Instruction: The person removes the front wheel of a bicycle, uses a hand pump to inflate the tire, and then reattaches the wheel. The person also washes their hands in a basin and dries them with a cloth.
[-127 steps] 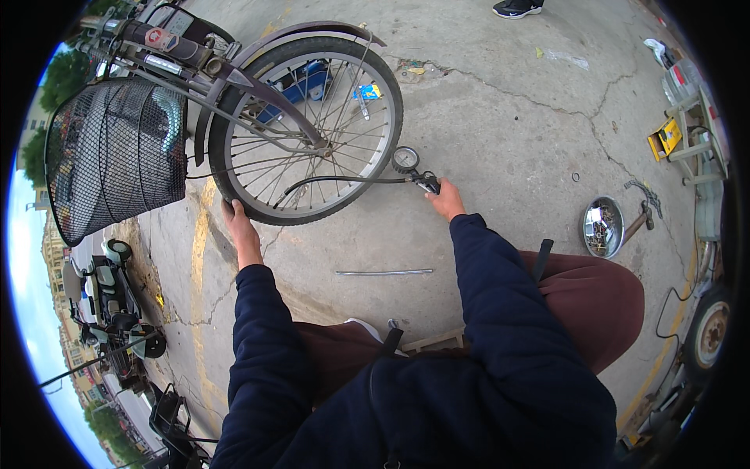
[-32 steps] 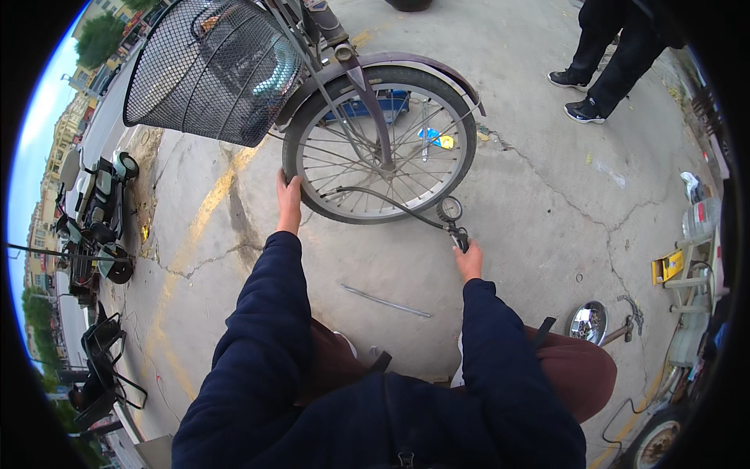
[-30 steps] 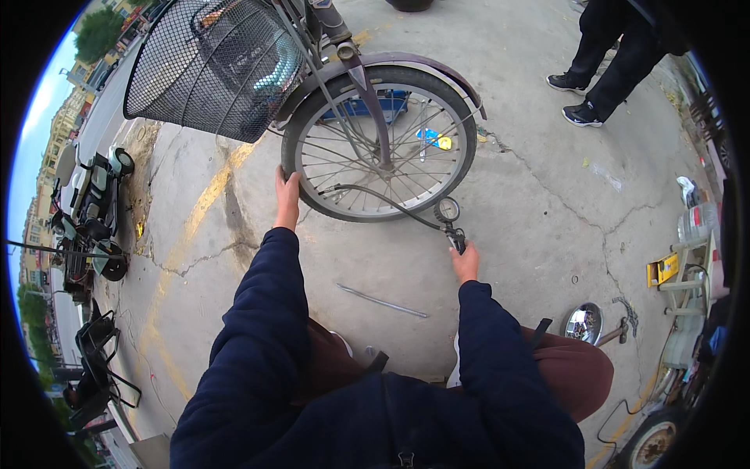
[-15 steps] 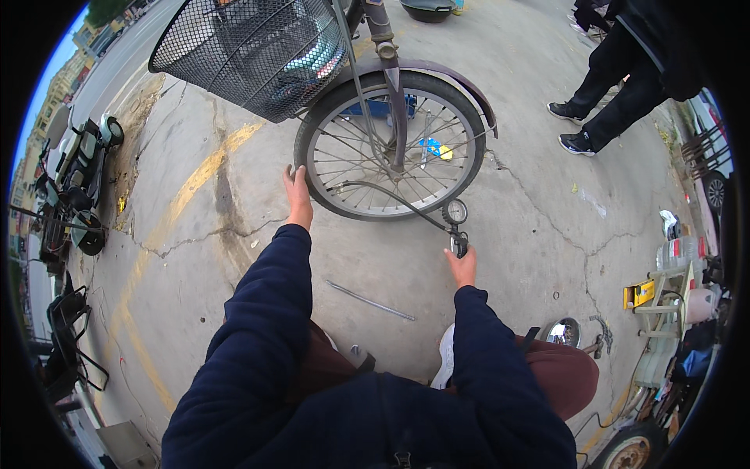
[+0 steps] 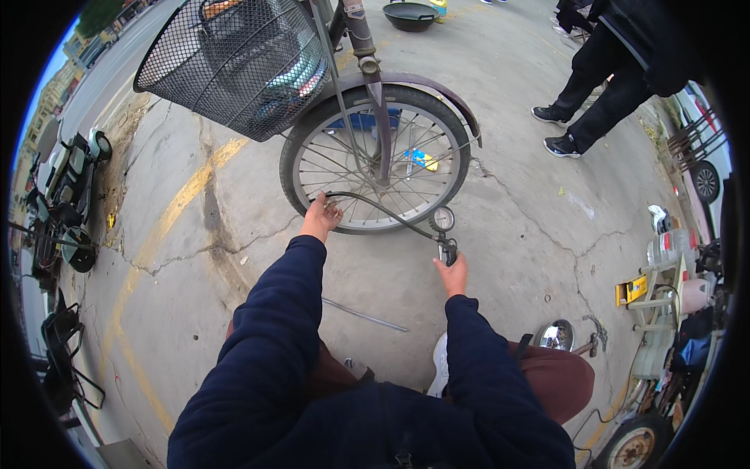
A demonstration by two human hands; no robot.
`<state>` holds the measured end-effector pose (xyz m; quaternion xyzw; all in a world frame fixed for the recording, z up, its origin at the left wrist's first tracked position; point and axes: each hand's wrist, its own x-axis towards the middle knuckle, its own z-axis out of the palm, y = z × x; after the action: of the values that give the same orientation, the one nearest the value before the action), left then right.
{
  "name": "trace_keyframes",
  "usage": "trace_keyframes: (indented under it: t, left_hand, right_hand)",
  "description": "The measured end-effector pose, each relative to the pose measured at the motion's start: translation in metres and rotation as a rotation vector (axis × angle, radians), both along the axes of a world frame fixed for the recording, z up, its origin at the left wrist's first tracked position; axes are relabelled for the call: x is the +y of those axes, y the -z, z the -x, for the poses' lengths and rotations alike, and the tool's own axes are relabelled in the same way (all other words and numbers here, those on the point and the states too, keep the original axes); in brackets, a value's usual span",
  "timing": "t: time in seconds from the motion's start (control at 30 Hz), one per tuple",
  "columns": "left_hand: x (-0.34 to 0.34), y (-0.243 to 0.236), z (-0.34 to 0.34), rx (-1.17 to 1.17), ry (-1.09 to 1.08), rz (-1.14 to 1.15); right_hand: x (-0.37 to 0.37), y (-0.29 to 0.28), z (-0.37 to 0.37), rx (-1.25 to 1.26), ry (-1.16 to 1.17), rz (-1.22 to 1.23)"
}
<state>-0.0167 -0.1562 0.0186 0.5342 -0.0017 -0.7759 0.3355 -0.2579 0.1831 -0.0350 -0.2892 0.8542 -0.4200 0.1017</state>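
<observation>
A bicycle's front wheel [image 5: 461, 168] stands upright before me, below a black mesh basket [image 5: 219, 78]. My left hand [image 5: 322, 216] is at the wheel's lower left, fingers bent on the end of a black hose [image 5: 391, 211] by the rim. The hose runs right to an inflator with a round dial gauge [image 5: 442, 220]. My right hand [image 5: 451, 272] is closed on that inflator's handle [image 5: 447, 251], in front of the tyre. A long metal rod [image 5: 365, 316] lies on the concrete between my arms.
A person [image 5: 601, 94] in dark trousers stands at the upper right. A metal bowl [image 5: 556, 334], a hammer [image 5: 594, 338], a yellow box [image 5: 629, 291] and a loose wheel [image 5: 634, 445] are at the right. Scooters [image 5: 74, 219] stand left; a black basin [image 5: 410, 16] lies beyond the bicycle.
My left hand has left the tyre's side and moved inward to the hose's end. My right hand still grips the inflator. The person at the upper right has come into view since the first frame.
</observation>
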Motion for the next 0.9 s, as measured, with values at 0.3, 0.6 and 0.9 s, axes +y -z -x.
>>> trace_keyframes:
  t: [0.3,0.6,0.9]
  left_hand:
    - [0.005,0.031,0.01,0.278,-0.141,0.116]
    - [0.039,0.025,0.018,0.199,-0.154,0.466]
    - [0.012,0.027,0.022,0.469,-0.197,0.265]
  right_hand:
    - [-0.002,-0.012,0.002,-0.025,0.046,-0.045]
    - [-0.001,-0.01,0.005,0.01,0.044,-0.015]
    - [0.002,-0.011,0.007,0.035,0.015,-0.047]
